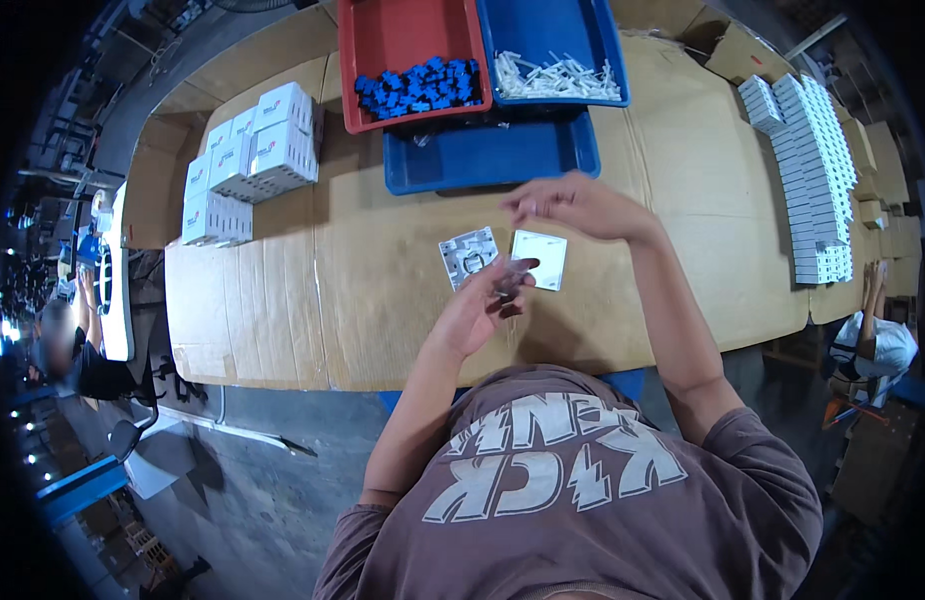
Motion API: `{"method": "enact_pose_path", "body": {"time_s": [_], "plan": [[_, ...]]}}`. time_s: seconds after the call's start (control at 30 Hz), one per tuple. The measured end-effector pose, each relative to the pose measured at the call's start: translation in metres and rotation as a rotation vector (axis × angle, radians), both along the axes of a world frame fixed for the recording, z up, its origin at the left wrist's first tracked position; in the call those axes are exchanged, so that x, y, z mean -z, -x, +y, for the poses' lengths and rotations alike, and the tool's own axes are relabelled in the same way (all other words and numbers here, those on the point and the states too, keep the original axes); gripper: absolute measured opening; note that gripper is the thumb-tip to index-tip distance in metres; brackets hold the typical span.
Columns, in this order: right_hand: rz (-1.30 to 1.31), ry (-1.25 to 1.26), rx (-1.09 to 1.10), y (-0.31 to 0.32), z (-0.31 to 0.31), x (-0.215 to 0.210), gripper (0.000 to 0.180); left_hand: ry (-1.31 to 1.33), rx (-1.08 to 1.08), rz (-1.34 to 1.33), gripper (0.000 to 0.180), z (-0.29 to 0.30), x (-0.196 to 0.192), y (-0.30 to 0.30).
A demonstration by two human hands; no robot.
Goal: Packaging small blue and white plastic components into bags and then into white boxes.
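Two square plates lie side by side on the cardboard-covered counter (683,160) in front of the person: a grey plate (467,254) with its ribbed back and a round opening facing up, and a plain white plate (542,258) just to its right. The left hand (483,305) hovers just below them with its fingers curled around a small clear piece (513,272), which is blurred; its shape cannot be told. The right hand (573,203) is raised above the white plate, fingertips drawn together toward the left as if pinching something very small, though what it grips, if anything, cannot be seen.

Beyond the plates stands an empty-looking blue tray (493,160). Resting on its far edge are a red bin (383,40) holding small blue parts (420,87) and a blue bin (553,25) holding thin white parts (558,78). To the left, near the counter's corner, white cartons (248,160) are stacked in a loose cluster. Along the right edge runs a long row of white boxes (813,170), packed tightly together. Another person (878,335) sits past the counter's right end, and another is partly visible at the far left.
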State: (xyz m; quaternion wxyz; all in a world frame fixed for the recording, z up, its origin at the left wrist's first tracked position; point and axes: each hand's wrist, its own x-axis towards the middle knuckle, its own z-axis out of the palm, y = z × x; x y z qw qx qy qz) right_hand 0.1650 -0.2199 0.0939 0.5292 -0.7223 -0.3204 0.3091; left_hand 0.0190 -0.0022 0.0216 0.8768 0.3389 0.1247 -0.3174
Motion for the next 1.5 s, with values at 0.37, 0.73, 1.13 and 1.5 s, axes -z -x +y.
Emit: {"method": "enact_pose_path", "body": {"time_s": [0.37,0.73,1.13,1.5], "plan": [[-0.722,0.389,0.902,-0.178,-0.075,0.050,0.024,0.039,0.004,0.023,0.059,0.003,0.009,0.025],[-0.939,0.649,0.735,-0.201,-0.080,0.049,0.017,0.066,-0.014,0.010,0.057,0.005,0.006,0.022],[0.371,-0.806,0.694,-0.059,-0.051,-0.048,0.023,0.079,-0.013,0.063,0.055,0.000,0.012,0.017],[0.058,-0.080,0.507,0.037,-0.023,0.018,0.017,0.245,-0.104,0.102,0.053,-0.003,0.008,0.003]]}}
